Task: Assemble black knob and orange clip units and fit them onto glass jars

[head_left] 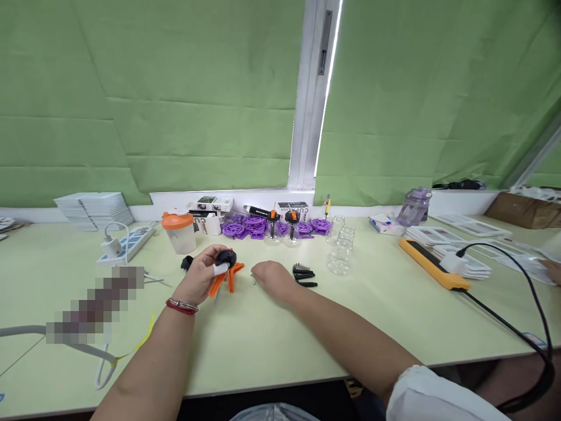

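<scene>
My left hand is closed on a round black part, held up over the table; white wrapping covers one fingertip. Orange plastic pieces show just below that hand, and I cannot tell whether it holds them too. My right hand is low at the table with its fingers pressed together. A small metallic bit shows by its fingertips, too small to name. Right of this hand lie black handle-like pieces and small screws. Another black part sits behind my left hand.
Purple plastic reels, glass jars and an orange-lidded cup stand toward the back. A white power strip is at left, a yellow-orange one with a black cable at right. Another person's hand shows at the right edge.
</scene>
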Tool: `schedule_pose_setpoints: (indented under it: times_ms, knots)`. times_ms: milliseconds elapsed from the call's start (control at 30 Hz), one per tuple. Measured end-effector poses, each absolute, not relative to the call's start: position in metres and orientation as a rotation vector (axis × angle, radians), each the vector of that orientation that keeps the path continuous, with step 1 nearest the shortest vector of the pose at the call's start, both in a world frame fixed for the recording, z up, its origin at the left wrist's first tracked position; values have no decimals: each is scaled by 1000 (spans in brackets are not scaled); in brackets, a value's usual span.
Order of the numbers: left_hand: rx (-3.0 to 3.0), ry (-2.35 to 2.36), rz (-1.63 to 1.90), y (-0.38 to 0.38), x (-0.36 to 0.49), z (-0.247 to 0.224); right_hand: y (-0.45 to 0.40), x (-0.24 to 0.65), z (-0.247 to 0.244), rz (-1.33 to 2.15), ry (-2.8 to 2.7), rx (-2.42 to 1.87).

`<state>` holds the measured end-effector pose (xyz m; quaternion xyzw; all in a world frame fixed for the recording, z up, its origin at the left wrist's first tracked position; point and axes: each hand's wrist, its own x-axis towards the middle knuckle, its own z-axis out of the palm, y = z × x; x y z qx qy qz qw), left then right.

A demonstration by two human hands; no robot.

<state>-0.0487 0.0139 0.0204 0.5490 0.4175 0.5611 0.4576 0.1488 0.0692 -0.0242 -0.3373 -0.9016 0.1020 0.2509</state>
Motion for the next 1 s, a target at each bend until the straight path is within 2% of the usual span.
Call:
schedule_pose_setpoints:
  times_ms: [67, 133, 233, 333, 500, 600, 733, 867, 1000]
  knots:
    - [1233, 1074, 1463, 21, -53, 16, 67, 140, -31, -104, -2725, -827]
    - [1181, 1140, 1499, 26, -55, 12, 66, 135, -35, -296, -2845, -750]
    - [1207, 1299, 1502, 31, -57, 8, 65, 134, -34, -218, -2825, -740]
    - [1375, 1458, 1452, 32, -54, 4, 61, 131, -24, 292, -2521, -896]
    - [1718, 1423, 1341, 32, -46, -5, 56, 116, -3, 1583, -1590, -1032]
    - [1847, 1454, 1273, 32, -44, -8, 56, 114, 5, 1898, -1267, -939]
    - [1975, 1530, 1170, 32, -46, -7, 56, 119, 6, 1892, -1200, -919]
    - [1982, 1648, 1090, 33, -54, -4, 60, 128, 7, 1619, -1133, -963]
    - [1896, 1981, 957, 38, -66, -9, 69, 144, 12, 1395, -956, -933]
